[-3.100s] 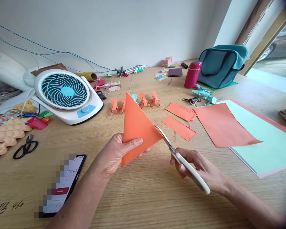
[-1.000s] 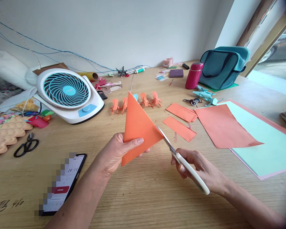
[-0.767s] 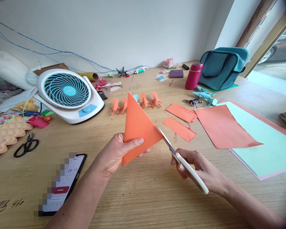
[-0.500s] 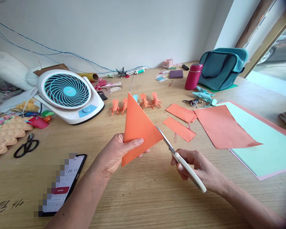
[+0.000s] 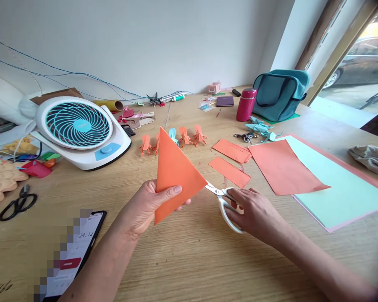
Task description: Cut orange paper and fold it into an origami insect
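- Wooden table (image 5: 192, 260): work surface. Paper stock lies at the right and clutter at the left, which likely keeps the middle open for the hands.
- Light green sheet (image 5: 337, 188), flat at the right, with a large orange sheet (image 5: 282, 167) overlapping its left edge. Both are within reach of the right hand.
- Desk fan (image 5: 77, 126), far left, tilted up, well apart from the paper.
- Folded orange triangle (image 5: 173, 176): held upright above the table centre, apex up. Probably raised so that the blades can reach both faces of its edge.
- Left hand (image 5: 145, 205): pinched shut on the triangle's lower left part. The thumb (image 5: 171, 191) lies flat across the front face and the other fingers are hidden behind it.
- Right hand (image 5: 255, 212): fingers curled through the loops of the white-handled scissors (image 5: 222, 199), gripping them firmly.
- Scissor blades point left and touch the triangle's right corner. They look nearly together, though I cannot tell the exact gap.
- Two orange strips (image 5: 229, 171) lie flat just beyond the scissors.
- Small folded paper figures (image 5: 184, 136) stand in a row behind the triangle.
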A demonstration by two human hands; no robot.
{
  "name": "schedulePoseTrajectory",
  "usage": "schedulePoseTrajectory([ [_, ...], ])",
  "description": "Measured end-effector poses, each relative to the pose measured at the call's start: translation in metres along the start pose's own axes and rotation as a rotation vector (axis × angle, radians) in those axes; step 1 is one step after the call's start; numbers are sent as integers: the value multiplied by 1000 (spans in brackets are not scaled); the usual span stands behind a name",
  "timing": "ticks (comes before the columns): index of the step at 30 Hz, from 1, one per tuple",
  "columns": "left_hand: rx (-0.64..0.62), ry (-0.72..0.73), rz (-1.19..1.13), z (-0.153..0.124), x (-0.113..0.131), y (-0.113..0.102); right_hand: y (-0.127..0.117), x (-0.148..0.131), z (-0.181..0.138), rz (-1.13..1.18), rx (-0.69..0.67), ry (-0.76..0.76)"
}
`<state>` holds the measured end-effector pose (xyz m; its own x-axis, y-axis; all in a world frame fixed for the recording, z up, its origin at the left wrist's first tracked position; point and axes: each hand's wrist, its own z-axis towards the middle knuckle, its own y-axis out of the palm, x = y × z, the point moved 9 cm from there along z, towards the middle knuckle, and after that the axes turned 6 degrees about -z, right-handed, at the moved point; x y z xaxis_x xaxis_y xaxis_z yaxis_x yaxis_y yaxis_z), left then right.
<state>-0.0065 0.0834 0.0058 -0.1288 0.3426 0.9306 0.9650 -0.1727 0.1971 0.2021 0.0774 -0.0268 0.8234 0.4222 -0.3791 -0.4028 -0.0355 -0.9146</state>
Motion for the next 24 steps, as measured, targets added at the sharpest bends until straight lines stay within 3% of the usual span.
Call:
schedulePoseTrajectory([
  [11, 49, -13, 16, 5, -4, -6, 8, -5, 1, -202, 21, -52],
  [18, 65, -11, -10, 7, -5, -5, 10, 5, 6, -278, 70, 23],
  [24, 50, -14, -1, 9, -8, -7, 4, 18, 10, -194, 92, 32],
])
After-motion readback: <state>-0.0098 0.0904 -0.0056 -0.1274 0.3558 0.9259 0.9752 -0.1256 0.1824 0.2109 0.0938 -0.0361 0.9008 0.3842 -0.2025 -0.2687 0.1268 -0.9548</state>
